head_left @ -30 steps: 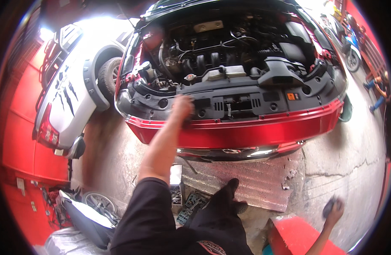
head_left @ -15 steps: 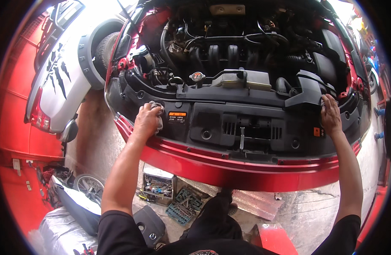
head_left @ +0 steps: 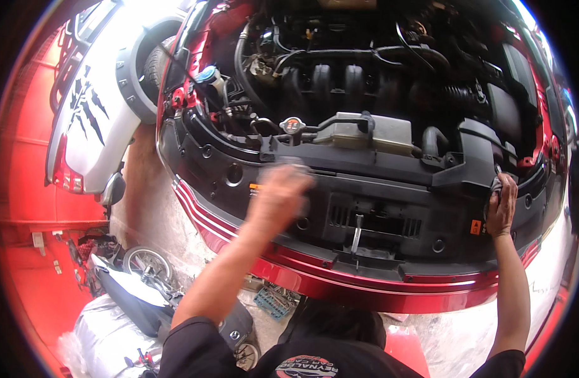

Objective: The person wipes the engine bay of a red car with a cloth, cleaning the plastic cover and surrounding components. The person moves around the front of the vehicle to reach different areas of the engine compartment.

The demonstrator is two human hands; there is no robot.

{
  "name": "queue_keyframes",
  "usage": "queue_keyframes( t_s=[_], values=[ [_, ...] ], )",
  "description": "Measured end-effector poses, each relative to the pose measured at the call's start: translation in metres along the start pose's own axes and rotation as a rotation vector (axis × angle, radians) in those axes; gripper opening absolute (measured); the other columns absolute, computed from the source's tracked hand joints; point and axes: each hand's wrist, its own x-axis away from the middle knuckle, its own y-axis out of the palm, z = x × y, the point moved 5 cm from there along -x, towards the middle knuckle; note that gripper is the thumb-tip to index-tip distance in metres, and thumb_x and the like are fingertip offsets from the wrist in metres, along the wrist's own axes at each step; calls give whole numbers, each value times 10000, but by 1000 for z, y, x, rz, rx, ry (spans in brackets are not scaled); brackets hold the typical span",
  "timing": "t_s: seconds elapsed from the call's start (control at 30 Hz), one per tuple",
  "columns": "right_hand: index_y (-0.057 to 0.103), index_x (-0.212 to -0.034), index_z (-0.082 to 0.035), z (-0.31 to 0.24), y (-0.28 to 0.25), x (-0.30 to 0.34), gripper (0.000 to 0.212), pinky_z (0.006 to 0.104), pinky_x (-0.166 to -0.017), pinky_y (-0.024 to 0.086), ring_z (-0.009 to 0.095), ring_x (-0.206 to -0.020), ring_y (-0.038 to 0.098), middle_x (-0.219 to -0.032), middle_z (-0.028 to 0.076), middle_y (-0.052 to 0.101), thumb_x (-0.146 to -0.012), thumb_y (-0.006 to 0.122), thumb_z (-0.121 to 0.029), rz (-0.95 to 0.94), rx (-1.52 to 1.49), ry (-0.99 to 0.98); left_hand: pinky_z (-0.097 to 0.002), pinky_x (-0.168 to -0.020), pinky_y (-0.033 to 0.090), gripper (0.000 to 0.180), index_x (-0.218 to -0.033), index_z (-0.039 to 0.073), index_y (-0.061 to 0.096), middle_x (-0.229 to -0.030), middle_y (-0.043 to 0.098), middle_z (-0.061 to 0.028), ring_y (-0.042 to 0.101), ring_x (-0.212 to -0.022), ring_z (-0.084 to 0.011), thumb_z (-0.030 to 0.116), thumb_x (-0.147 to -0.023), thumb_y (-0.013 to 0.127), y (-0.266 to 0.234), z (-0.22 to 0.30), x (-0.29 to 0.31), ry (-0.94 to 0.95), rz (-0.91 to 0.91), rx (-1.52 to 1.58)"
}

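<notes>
My left hand [head_left: 278,200], smeared by motion, is closed on a greyish cloth [head_left: 292,165] over the black plastic cover [head_left: 396,184] at the front of a red car's open engine bay. It partly hides an orange label left of centre. My right hand [head_left: 503,206] rests at the cover's right end, beside the black air intake duct [head_left: 471,156]. Its fingers are bent over a small greyish cloth [head_left: 496,184], mostly hidden under them. Between the hands, nearer me, a metal latch lever [head_left: 357,233] stands up. The radiator cap [head_left: 292,125] sits just beyond my left hand.
Behind the cover lie the engine [head_left: 330,80] and a pale reservoir [head_left: 368,131]. The red bumper [head_left: 340,286] runs between me and the cover. A white vehicle [head_left: 100,120] stands left. Below are a teal tool tray [head_left: 272,303] and a motorcycle wheel [head_left: 149,266].
My left hand has swept rightward with its cloth from the cover's left part toward the middle. My right hand stays by the intake duct. The whole view has shifted a little.
</notes>
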Motion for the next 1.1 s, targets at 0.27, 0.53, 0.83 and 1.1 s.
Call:
queue_keyframes(
  t_s=[0.27, 0.53, 0.83, 1.1],
  values=[
    [503, -1356, -50, 1, 3, -4, 456, 496, -1112, 363, 408, -1268, 493, -1316, 212, 535, -928, 484, -206, 11, -44, -15, -484, -1104, 423, 375, -1243, 27, 672, -1278, 628, -236, 547, -1239, -420, 35, -893, 536, 33, 10, -35, -232, 182, 63],
    [513, -1340, -53, -13, 0, -11, 448, 489, -1094, 380, 411, -1236, 504, -1304, 209, 545, -904, 525, -155, 48, -70, 16, -461, -1186, 343, 409, -1337, 50, 629, -1418, 575, -209, 472, -1382, -379, 47, -952, 491, 24, -67, 2, -325, 72, -66],
    [521, -1328, -51, -3, -1, -4, 434, 472, -1108, 372, 399, -1247, 503, -1301, 207, 547, -912, 512, -171, 42, -101, 18, -470, -1203, 306, 498, -1371, 49, 607, -1423, 565, -225, 470, -1388, -368, 21, -886, 495, 29, -36, -18, -213, 9, -30],
    [522, -1340, -60, 3, 2, -2, 443, 478, -1125, 363, 393, -1265, 497, -1316, 205, 537, -925, 512, -212, 42, -83, 7, -508, -1198, 302, 487, -1357, 114, 633, -1451, 567, -177, 432, -1412, -378, 53, -892, 501, 61, 55, -51, -44, -3, 3]
  ],
)
